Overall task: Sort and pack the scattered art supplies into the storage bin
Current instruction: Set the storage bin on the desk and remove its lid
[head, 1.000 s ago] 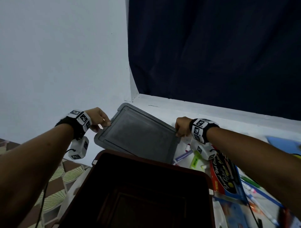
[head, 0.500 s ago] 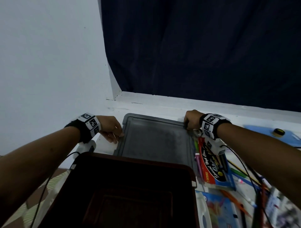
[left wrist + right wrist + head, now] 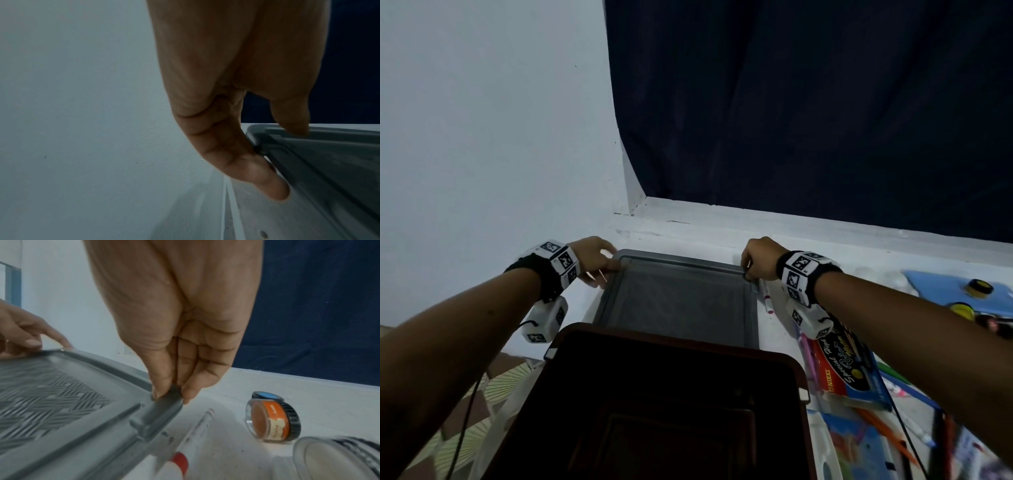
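- Left hand [image 3: 594,255] pinching the far left corner of the grey lid [image 3: 681,301]: thumb on top of the rim, fingers curled under the edge, plain in the left wrist view.
- Right hand [image 3: 758,260] pinching the far right corner the same way, thumb and fingertips clamped on a raised tab at the rim.
- Lid lying flat or nearly so on the white bench [image 3: 722,229], just beyond the dark storage bin [image 3: 678,346]; whether the near edge touches the bin cannot be told.
- Long axis of the lid running away from the body, both hands at its far end, neither nearer than the other.
- Bin open and dark inside, nothing made out in it.
- Art supplies still out to the right: a red-tipped marker [image 3: 183,449] just beside the lid's right edge, an orange jar [image 3: 271,418] on its side further right, a crayon box [image 3: 849,363] near the bin.
- Judged: with the lid set aside, packing not yet begun; nearest item to the right hand is the marker.
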